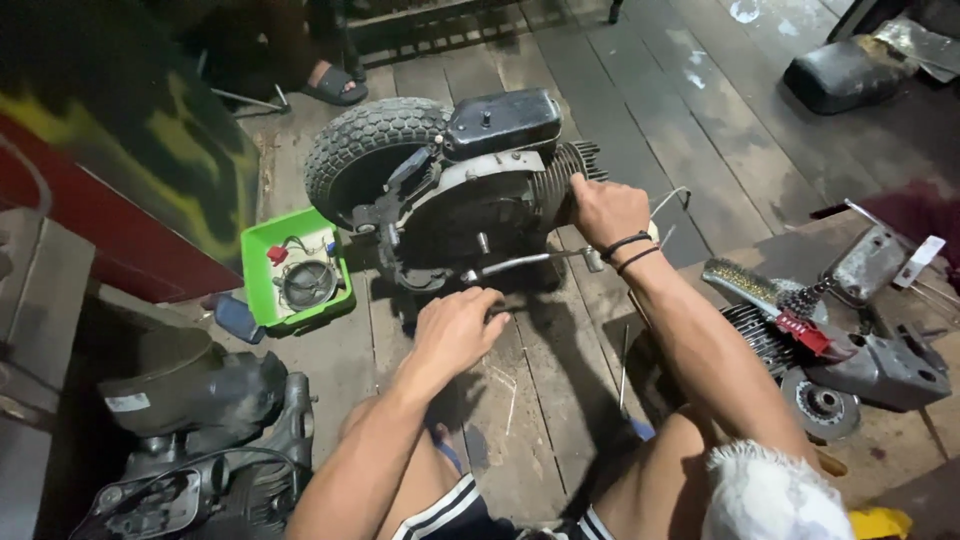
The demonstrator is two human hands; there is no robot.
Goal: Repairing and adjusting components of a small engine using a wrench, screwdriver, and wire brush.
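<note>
Head view: left hand [455, 335] fingers clenched on lever [530, 262]; right hand [607, 210] grasping engine [470, 195].

Your left hand [455, 330] is reaching forward toward twelve o'clock, palm down, fingers curling under at the tips so the knuckles are facing up. Your left forearm is running back from it toward seven o'clock, bare and nearly straight. Your right hand [606, 210] is stretching farther out, toward one o'clock, fingers folding closed in a grip, back of the hand facing you. Two dark bands are circling your right wrist. Your right forearm is slanting back toward five o'clock. Both bare knees are showing below, spread apart at the bottom edge.
</note>
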